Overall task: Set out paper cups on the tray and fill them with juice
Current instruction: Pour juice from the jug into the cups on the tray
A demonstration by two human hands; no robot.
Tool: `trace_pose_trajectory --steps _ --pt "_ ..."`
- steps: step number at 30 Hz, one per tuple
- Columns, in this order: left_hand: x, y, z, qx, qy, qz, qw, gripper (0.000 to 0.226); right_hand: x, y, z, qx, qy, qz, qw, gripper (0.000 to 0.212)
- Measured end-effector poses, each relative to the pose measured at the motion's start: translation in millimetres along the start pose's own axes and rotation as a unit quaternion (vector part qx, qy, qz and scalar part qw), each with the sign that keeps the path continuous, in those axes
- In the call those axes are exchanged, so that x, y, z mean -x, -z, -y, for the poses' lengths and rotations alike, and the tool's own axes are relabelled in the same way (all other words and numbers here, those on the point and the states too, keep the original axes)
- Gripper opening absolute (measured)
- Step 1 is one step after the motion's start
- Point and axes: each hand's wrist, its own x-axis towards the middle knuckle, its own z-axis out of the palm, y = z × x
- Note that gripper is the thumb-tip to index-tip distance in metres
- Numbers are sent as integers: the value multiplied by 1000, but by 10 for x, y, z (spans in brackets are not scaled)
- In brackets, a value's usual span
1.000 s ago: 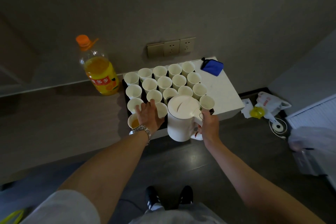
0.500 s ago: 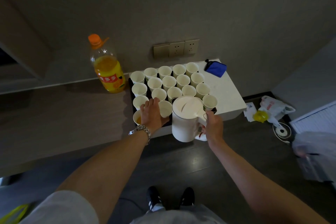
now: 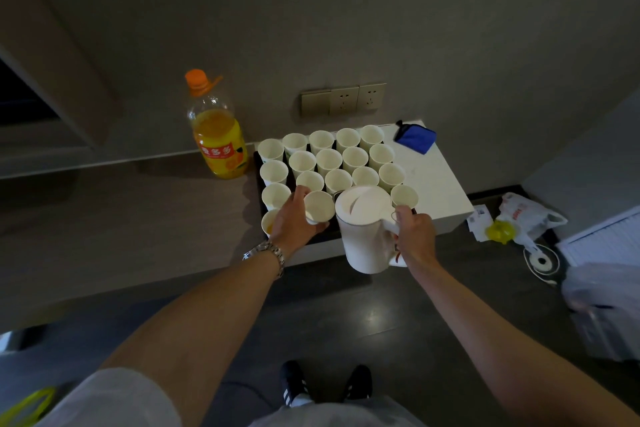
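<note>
Several white paper cups [image 3: 354, 159] stand in rows on a dark tray [image 3: 257, 166]. My left hand [image 3: 294, 222] grips one cup [image 3: 318, 206] in the front row, tilted toward me. Just left of that hand, a cup [image 3: 269, 222] holds orange juice. My right hand [image 3: 414, 236] holds the handle of a white lidded jug [image 3: 365, 229], which hangs upright at the tray's front edge, right of the gripped cup.
A large orange juice bottle [image 3: 216, 135] with an orange cap stands left of the tray. A blue cloth [image 3: 414, 139] lies on the white counter [image 3: 440, 184] at the back right. Plastic bags [image 3: 523, 218] and a round white base [image 3: 540, 260] lie on the floor at right.
My left hand has moved from resting over the front cups to gripping one cup and tilting it. The jug has stayed about where it was.
</note>
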Motion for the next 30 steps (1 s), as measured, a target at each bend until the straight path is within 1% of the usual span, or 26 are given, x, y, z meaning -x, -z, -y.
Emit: trace_pose_trajectory --steps 2,5,6,9,15,19,25,28,30 --pt "-1 2 8 3 3 -3 1000 75 4 1 16 36 15 -4 999 35" --pt "-18 3 17 5 6 -3 1000 75 21 -11 61 78 52 -12 996 51" --pt "-30 2 21 1 5 -2 1000 75 26 -14 79 94 62 -10 994 51" --pt "-65 -9 42 -12 2 6 1000 72 46 -14 134 118 79 -20 990 39" --pt "-89 -48 59 -5 -5 11 1000 70 -49 -37 123 142 84 -34 986 30" --pt "-137 -80 100 -12 -9 16 1000 63 -69 -52 106 167 101 -43 980 27" --pt "-135 -88 96 -1 -10 13 1000 69 -95 -53 98 183 111 -38 976 30" --pt "-147 -99 99 4 -9 10 1000 68 -98 -64 104 191 109 -39 975 39" --pt "-146 -102 98 3 -11 8 1000 69 -95 -67 109 188 106 -38 976 40"
